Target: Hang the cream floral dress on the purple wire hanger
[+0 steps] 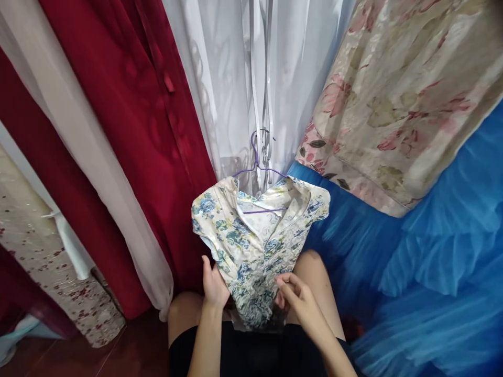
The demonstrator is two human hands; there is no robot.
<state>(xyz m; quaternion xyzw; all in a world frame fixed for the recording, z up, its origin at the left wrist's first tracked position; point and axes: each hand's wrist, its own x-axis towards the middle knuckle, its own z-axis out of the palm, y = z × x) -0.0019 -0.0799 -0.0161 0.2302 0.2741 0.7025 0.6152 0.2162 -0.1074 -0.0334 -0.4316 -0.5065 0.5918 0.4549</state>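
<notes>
A cream dress or top (pixel 231 235) with blue and green flowers hangs in front of me on a purple wire hanger (pixel 256 157). Its lower part is gathered and bunched, close above my lap. At the garment's left edge is my left hand (pixel 215 287), thumb stretched up and apart, the other fingers mostly hidden behind the cloth. My right hand (pixel 296 297) is at the lower right side, fingers curled and thumb and forefinger tips close together by the fabric. What that pinch holds, if anything, is too small to make out.
White drapes with hanging ribbons (pixel 254 63) are behind the hanger. Deep red cloth (pixel 129 131) and a pale sheer panel (pixel 78 125) hang left. On the right are a pink-flowered garment (pixel 393 115) and a blue tulle skirt (pixel 432 272). Dark red floor tiles (pixel 133 345) show at lower left.
</notes>
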